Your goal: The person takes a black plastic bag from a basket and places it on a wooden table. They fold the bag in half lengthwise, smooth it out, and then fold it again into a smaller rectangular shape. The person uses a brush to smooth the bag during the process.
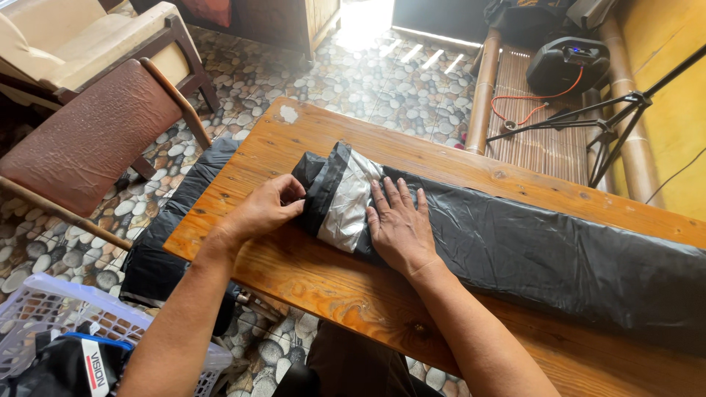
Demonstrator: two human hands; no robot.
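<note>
A long black plastic sheet (pixel 559 254) lies folded lengthwise across a wooden table (pixel 331 283), its left end rolled or folded over so a grey-white underside (pixel 349 202) shows. My left hand (pixel 268 206) pinches the black edge of that folded end. My right hand (pixel 401 224) lies flat, fingers spread, pressing the sheet just right of the fold. More black plastic (pixel 165 235) hangs off the table's left edge down to the floor.
A brown cushioned wooden chair (pixel 92 140) and a beige one (pixel 66 37) stand at the left. A white plastic basket (pixel 44 312) sits at bottom left. A black speaker (pixel 570 62) with an orange cable and a black tripod (pixel 607 132) are at the upper right. The floor is pebble-patterned.
</note>
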